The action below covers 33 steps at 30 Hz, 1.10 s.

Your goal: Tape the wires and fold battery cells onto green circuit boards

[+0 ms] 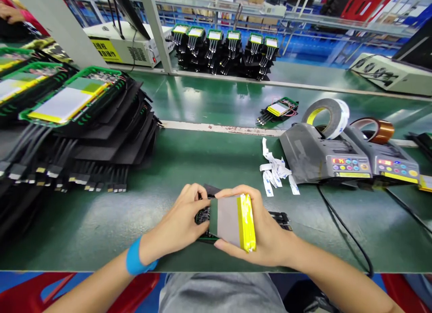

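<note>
My right hand [261,229] grips a flat grey battery pack [229,218] by its two long edges, thumb on one side and fingers on the other. Bright yellow tape wraps the pack's right end, and that end is tilted up. Beneath it lies a black casing with a circuit board [203,216], partly hidden by the pack and my hands. Short black cables with plugs [281,220] stick out to the right behind my right hand. My left hand [180,218], a blue band on its wrist, has curled fingers at the board's left end. What those fingers pinch, if anything, is hidden.
Stacked black casings with batteries [77,97] fill the left side; more stacks [232,43] stand at the back. White paper strips [275,169] lie right of centre. Two tape dispensers [324,151] with tape rolls stand at right, their cables [347,232] crossing the green bench.
</note>
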Motion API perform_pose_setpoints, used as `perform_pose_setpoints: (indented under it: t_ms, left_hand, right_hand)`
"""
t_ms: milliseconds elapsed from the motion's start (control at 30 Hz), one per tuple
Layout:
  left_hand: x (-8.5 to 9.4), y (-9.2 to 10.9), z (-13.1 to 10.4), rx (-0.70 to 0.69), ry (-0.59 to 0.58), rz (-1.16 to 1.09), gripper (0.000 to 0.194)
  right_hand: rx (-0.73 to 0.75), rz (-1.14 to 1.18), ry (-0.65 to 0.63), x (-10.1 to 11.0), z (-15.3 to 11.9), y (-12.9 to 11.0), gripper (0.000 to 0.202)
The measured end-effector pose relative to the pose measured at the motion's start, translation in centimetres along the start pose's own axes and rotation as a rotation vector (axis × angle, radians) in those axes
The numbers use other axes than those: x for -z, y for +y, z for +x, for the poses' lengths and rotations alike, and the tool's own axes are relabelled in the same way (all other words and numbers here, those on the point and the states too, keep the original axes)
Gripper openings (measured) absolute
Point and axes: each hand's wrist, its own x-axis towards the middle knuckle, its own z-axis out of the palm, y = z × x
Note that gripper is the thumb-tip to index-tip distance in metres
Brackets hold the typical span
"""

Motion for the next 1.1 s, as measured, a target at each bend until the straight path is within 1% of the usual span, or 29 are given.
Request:
perform_pose_setpoints:
  t_ms: [100,167,233,333,433,567,667,700,733,800,867,933,967,1100]
  left_hand:
    - [-1.7,0.1,0.7,-0.016,0.118,-0.016,0.018]
    - [-2.2,0.1,0.9,-0.017,0.138,-0.027,0.014]
    - [-2.2,0.1,1.0,-0.017,0.134,-0.039,0.012]
    - [-2.1,0.1,1.0,-0.009,0.118,-0.048,0.013]
    - [-2.2,0.0,1.2,0.007,0.099,-0.049,0.012]
    - [-2.3,-0.1,1.3,0.020,0.079,-0.043,0.011]
    - [-1.5,-0.2,0.9,0.013,0.040,-0.059,0.003]
    - [-1.1,-0.2,0.7,-0.002,0.017,-0.070,0.005]
    - [-0.6,-0.2,0.4,-0.027,-0.014,-0.075,0.012]
    - [0.2,-0.2,0.0,-0.114,-0.085,-0.043,0.023]
    - [0.7,-0.2,-0.3,-0.217,-0.137,0.038,0.022]
    - [0.6,-0.3,-0.3,-0.285,-0.146,0.100,0.014]
    - [0.4,-0.3,-0.3,-0.300,-0.136,0.110,0.013]
    - [-0.4,-0.6,-0.1,-0.268,-0.118,0.073,0.013]
  right_hand:
    - [0.001,-0.016,0.044,-0.2,-0.7,0.2,0.078]
    - [-0.016,0.012,0.067,-0.2,-1.6,0.5,0.081]
    - [-0.068,0.091,0.082,0.0,-2.7,1.1,0.083]
    - [-0.160,0.252,0.102,0.2,-4.4,2.4,0.078]
    - [-0.230,0.370,0.119,0.2,-5.5,3.6,0.071]
    - [-0.315,0.454,0.146,0.1,-6.0,4.5,0.064]
    - [-0.331,0.471,0.163,0.1,-6.1,4.6,0.063]
    - [-0.326,0.479,0.165,0.1,-6.1,4.6,0.063]
    - [-0.322,0.486,0.164,0.2,-6.1,4.6,0.063]
    - [-0.325,0.490,0.153,0.2,-6.1,4.6,0.063]
    - [-0.330,0.483,0.138,0.3,-6.1,4.6,0.063]
    - [-0.329,0.473,0.132,0.3,-6.1,4.7,0.063]
    - [-0.325,0.471,0.133,0.4,-6.1,4.7,0.063]
    - [-0.293,0.470,0.129,0.5,-6.0,4.7,0.062]
